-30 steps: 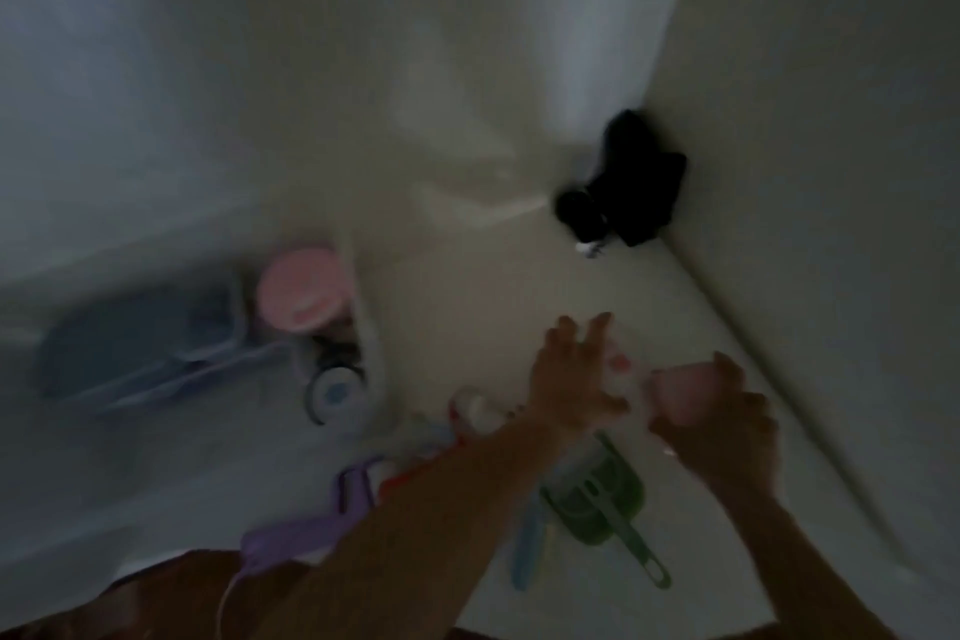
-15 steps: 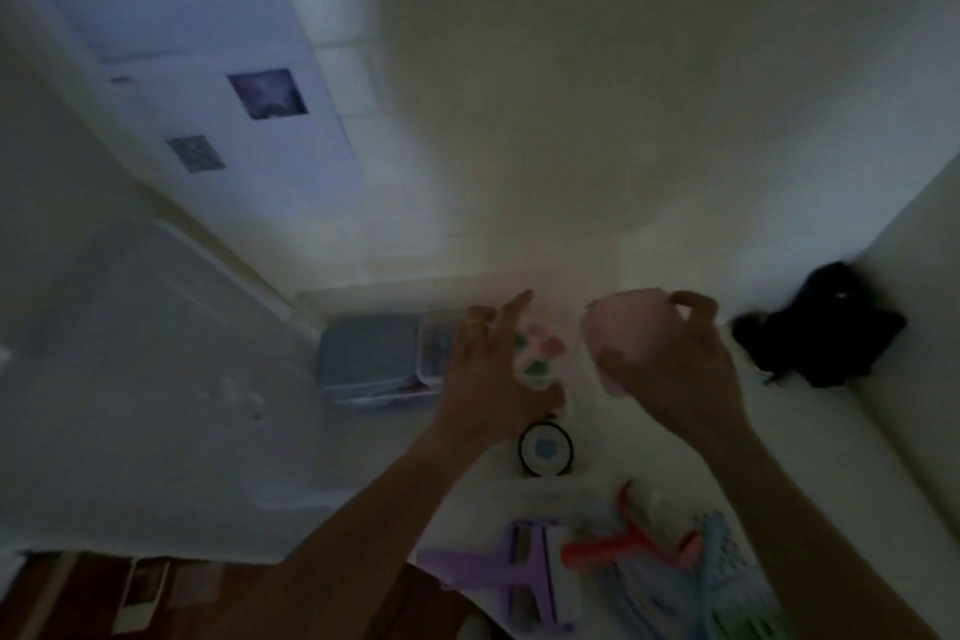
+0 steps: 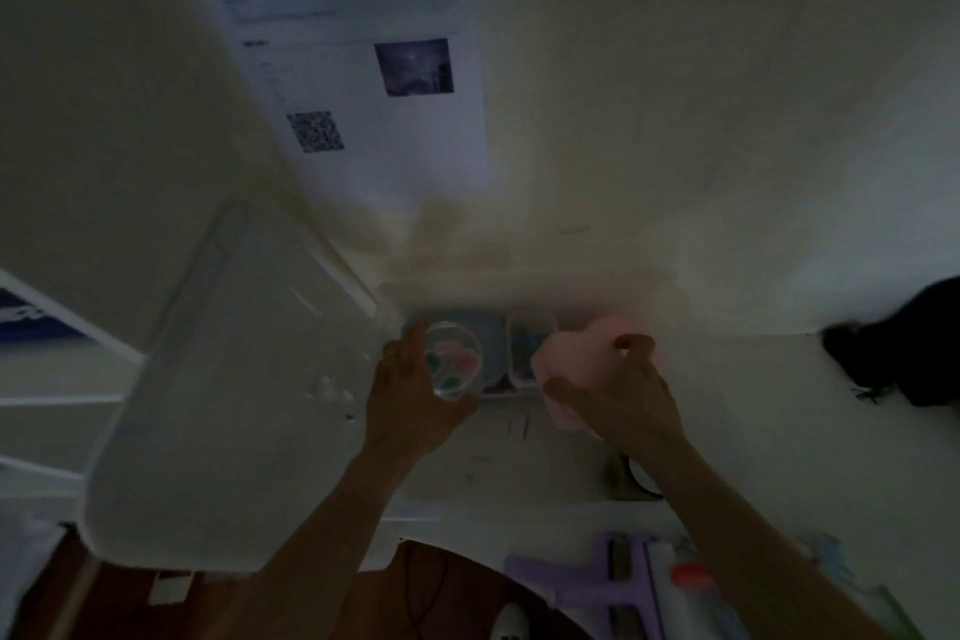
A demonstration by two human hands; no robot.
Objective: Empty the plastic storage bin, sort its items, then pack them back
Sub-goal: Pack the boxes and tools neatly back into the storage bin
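Dark cloth bundle point(image 3: 904, 353), wall poster point(image 3: 363, 83).

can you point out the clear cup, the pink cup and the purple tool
clear cup point(image 3: 453, 363), head view, on its see-through wall above the coloured pieces
pink cup point(image 3: 576, 353), head view, on its side wall
purple tool point(image 3: 592, 587), head view, on its handle

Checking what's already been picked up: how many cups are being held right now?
2. A clear cup with coloured spots is in the left hand; a pink cup is in the right hand. Dim light may hide others.
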